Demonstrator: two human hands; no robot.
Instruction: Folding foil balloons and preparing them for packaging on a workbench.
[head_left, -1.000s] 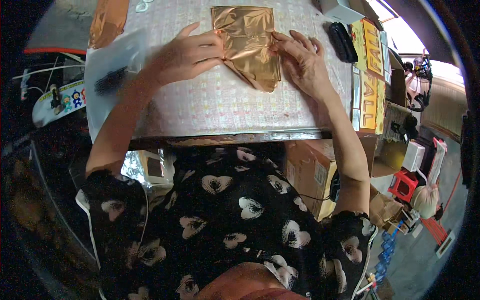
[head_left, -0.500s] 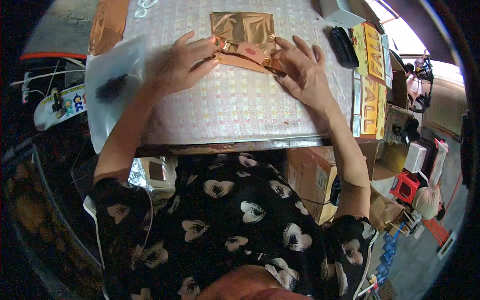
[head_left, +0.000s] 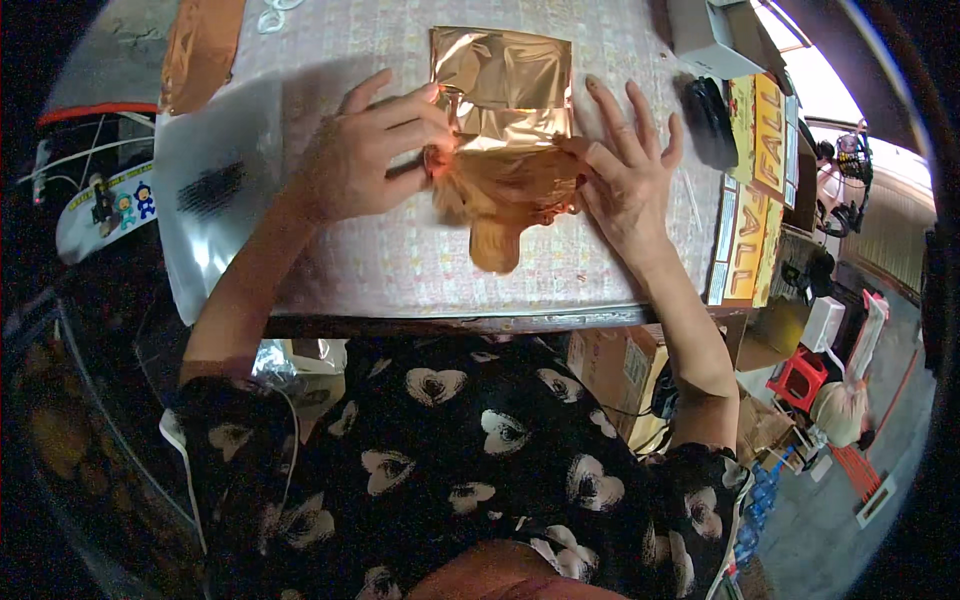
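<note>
A shiny copper-coloured foil sheet (head_left: 508, 95) lies in front of me on the table. Its far part is a flat, creased rectangle, while the near part is bunched and wrinkled, ending in a rounded tab that points toward me. At its left edge, my left hand (head_left: 372, 160) pinches the gathered foil between thumb and fingers. My right hand (head_left: 628, 190) grips the right edge with thumb and index finger, the other fingers spread upward. The fingertips partly hide the edges they hold.
The patterned tablecloth (head_left: 380, 265) lies under clear plastic. A translucent plastic bag (head_left: 215, 235) is at the left, with another copper foil piece (head_left: 200, 55) beyond it. On the right are a black object (head_left: 708, 120), yellow printed packages (head_left: 755, 180) and a white box (head_left: 715, 40).
The near part of the foil has unfolded toward me, so the rounded tab now shows. Both hands have come slightly nearer to me, still at its sides. The lip-shaped mark is out of sight.
</note>
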